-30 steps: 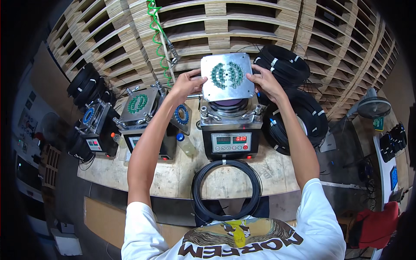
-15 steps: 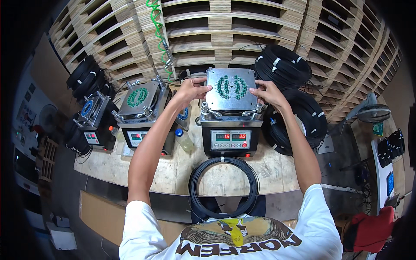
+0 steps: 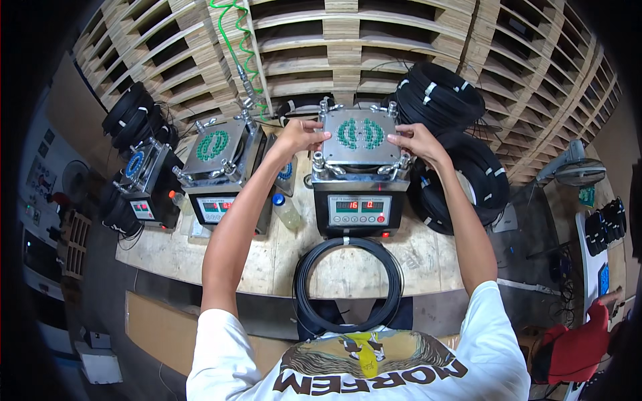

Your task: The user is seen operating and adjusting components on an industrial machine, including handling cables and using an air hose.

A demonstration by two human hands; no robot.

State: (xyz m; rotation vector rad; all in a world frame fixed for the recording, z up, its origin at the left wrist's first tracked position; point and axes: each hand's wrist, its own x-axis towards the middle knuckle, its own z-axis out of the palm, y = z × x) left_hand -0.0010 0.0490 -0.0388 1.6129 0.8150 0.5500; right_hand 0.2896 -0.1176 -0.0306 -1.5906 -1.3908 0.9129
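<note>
A square silver metal plate [image 3: 364,158] lies on top of a black polishing machine [image 3: 323,212], between its upright corner clamps. Small green connectors [image 3: 349,136] form a broken ring on the plate. My left hand [image 3: 301,137] pinches the plate's left edge, thumb on the top face. Opposite it, my right hand [image 3: 421,144] is closed on the right edge in the same way. The undersides of both grips are hidden. In front of the machine, a coil of black cable [image 3: 394,287] hangs over the table's front edge.
A second machine [image 3: 215,180] with green connectors and a third [image 3: 139,175] with blue ones stand to the left. A blue-capped bottle [image 3: 286,215] is beside my left forearm. Large black cable coils [image 3: 471,184] stand at the right. A person in red [image 3: 575,347] is at far right.
The plate has come down and now lies between the corner clamps. Both hands still hold its edges. The right-hand number on the machine's display has changed. At far right, the person's arm has come into view.
</note>
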